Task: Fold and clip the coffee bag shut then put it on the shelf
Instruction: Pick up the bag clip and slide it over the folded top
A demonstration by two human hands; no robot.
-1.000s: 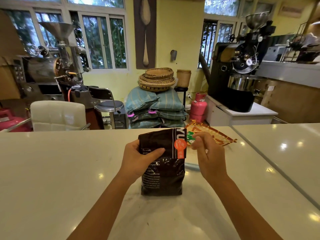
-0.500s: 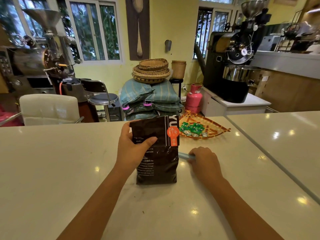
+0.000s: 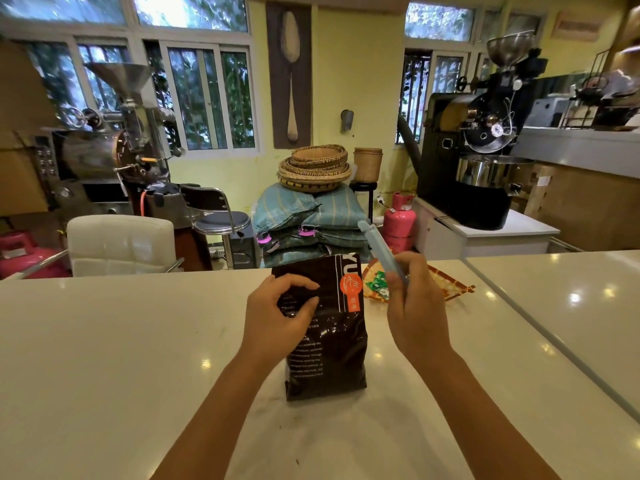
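Note:
A dark brown coffee bag with an orange label stands upright on the white counter, its top folded over. My left hand grips the bag's folded upper left part, thumb in front. My right hand is raised just right of the bag's top and holds a long pale blue clip, which points up and to the left above the bag. The clip does not touch the bag.
A woven tray with green packets lies on the counter behind my right hand. A counter seam runs along the right. Beyond the counter are a white chair, stacked sacks, a pink gas cylinder and two coffee roasters.
My right hand went down to the counter beside the bag, took the pale blue clip and lifted it to the bag's top. My left hand stayed on the bag.

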